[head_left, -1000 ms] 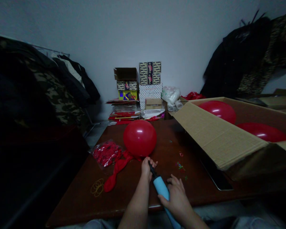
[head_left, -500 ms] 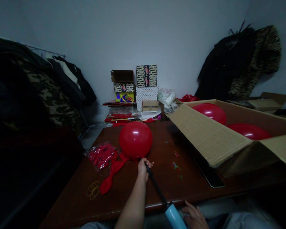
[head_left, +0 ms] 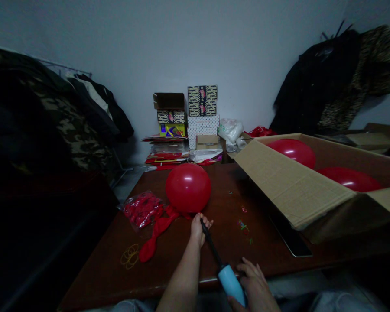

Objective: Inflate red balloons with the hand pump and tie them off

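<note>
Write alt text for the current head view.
An inflated red balloon sits at a person's left grip, which holds a blue pump by its black rod; the right grip is at the barrel. At right, an open cardboard box holds two more red balloons.

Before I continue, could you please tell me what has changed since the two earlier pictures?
The blue pump barrel and the right hand first drew back toward the person, baring more of the black rod, then slid partway forward again. No new grasp or release is clear. The left hand stays at the rod's far end, beside the red balloon, which looks unchanged.
</note>
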Tool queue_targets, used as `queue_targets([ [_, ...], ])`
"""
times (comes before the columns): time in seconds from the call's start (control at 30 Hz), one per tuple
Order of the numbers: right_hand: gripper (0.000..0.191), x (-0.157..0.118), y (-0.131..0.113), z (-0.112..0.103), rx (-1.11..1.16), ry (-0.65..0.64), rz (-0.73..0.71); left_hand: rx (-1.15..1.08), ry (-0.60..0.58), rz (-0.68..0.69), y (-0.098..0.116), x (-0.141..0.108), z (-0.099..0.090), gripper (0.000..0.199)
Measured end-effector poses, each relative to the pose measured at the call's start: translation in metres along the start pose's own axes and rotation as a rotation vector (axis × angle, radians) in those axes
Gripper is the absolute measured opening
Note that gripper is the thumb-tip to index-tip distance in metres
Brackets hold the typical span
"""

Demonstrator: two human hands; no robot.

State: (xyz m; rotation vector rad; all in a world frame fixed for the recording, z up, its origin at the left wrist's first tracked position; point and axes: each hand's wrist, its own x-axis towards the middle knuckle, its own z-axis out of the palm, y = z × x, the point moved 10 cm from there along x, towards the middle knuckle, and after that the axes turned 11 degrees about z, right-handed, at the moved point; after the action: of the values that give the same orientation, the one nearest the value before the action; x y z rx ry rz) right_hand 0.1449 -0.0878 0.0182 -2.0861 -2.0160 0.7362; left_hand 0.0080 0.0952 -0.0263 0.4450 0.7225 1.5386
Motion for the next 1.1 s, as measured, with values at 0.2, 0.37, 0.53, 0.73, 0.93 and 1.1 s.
queue_targets([
  [0.2,0.044,0.040,-0.035,-0.026,0.004,0.104,0.040,-0.008,0.013,-0.005,-0.001,0.001,-0.001,0.021],
  [0.37,0.044,0.069,-0.055,-0.031,0.005,0.140,0.036,-0.034,0.032,-0.018,0.000,0.003,-0.004,0.023],
  [0.53,0.048,0.064,-0.047,-0.025,-0.016,0.160,0.059,-0.028,0.039,0.011,0.002,0.001,-0.003,0.022],
  [0.73,0.048,0.043,-0.040,-0.025,-0.040,0.159,0.056,-0.018,0.059,0.034,0.002,-0.002,-0.005,0.022],
  [0.93,0.046,0.010,-0.005,-0.008,-0.034,0.065,0.064,-0.025,0.044,0.034,0.002,0.000,-0.006,0.021],
  [1.1,0.048,-0.013,0.036,0.015,0.009,-0.083,0.027,-0.042,0.053,0.025,0.000,0.002,-0.006,0.024],
])
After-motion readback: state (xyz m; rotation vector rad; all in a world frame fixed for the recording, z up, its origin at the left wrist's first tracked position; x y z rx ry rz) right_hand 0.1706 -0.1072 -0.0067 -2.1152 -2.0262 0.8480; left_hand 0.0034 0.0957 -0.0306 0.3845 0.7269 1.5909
